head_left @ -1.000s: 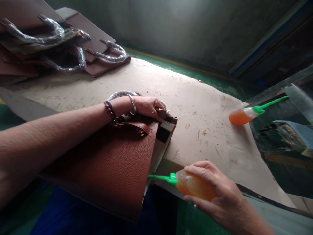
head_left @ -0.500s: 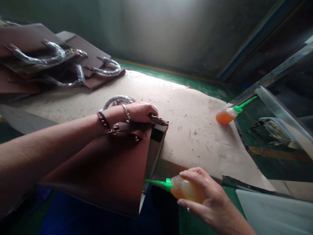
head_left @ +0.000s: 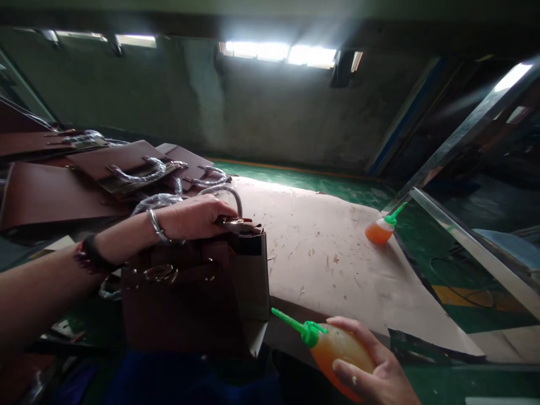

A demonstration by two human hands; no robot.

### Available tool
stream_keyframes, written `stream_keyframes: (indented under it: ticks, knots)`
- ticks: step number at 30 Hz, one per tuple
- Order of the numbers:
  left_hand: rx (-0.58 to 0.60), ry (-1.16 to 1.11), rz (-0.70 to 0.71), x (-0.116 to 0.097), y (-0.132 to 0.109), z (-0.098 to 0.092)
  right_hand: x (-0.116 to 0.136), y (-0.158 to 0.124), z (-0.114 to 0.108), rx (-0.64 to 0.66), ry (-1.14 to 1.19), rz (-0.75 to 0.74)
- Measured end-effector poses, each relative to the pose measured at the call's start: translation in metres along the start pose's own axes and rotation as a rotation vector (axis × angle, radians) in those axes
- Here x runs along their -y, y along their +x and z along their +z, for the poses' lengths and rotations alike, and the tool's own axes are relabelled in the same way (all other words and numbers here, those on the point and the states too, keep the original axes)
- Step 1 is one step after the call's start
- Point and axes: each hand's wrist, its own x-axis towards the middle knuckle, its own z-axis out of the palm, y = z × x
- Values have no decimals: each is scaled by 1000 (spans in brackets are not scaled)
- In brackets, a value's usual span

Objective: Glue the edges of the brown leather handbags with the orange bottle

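Note:
A reddish-brown handbag (head_left: 181,315) stands upright at the near edge of the table, its open side facing right and showing a pale inside. My left hand (head_left: 200,216) is closed on the bag's top edge, beside a plastic-wrapped handle and metal fittings. In my right hand (head_left: 371,360) is a squeeze bottle (head_left: 337,354) of orange liquid, fingers wrapped round its body. Its green nozzle points up and left, just right of the bag's lower side edge and apart from it.
Several brown handbags (head_left: 113,163) with plastic-wrapped handles lie piled at the left. Another orange squeeze bottle (head_left: 379,230) stands at the table's far right corner. Brown paper with scraps covers the table (head_left: 312,247). A metal frame (head_left: 476,247) runs along the right.
The view has tilted up, showing windows. The bag has turned so its open side shows more. The bottle's nozzle has come away from the bag's edge and now tilts upward.

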Motion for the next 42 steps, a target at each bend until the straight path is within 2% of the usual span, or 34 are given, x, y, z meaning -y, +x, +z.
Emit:
stream_keyframes:
  ticks: [5, 8, 10, 13, 16, 19, 21, 28, 31, 35, 42]
  knots:
    - [-99, 255, 24, -21, -6, -48, 12, 4, 5, -17, 5, -53]
    - [-167, 458, 22, -33, -5, -65, 16, 8, 3, -81, -43, -97]
    - [-216, 576, 50, -38, -4, -62, 19, 12, 2, -107, -73, -107]
    - [-230, 664, 147, -37, -2, -44, 23, 18, 2, -157, -92, -98]
    - [-249, 693, 162, -33, 2, -28, 29, 24, 7, -191, -109, -94]
    - [-262, 727, 178, -30, 7, -26, 34, 32, 11, -204, -158, -103]
    - [-268, 740, 194, -28, 11, -27, 38, 41, 12, -258, -241, -187]
    - [-301, 690, 150, -22, 20, -26, 51, 75, 12, -426, -675, -689]
    - [-306, 639, 139, -22, 22, -26, 59, 82, 16, -493, -801, -847]
    - [-312, 613, 123, -21, 23, -28, 64, 88, 19, -522, -886, -937]
    - [-315, 671, 170, -20, 23, -27, 58, 95, 21, -464, -917, -979]
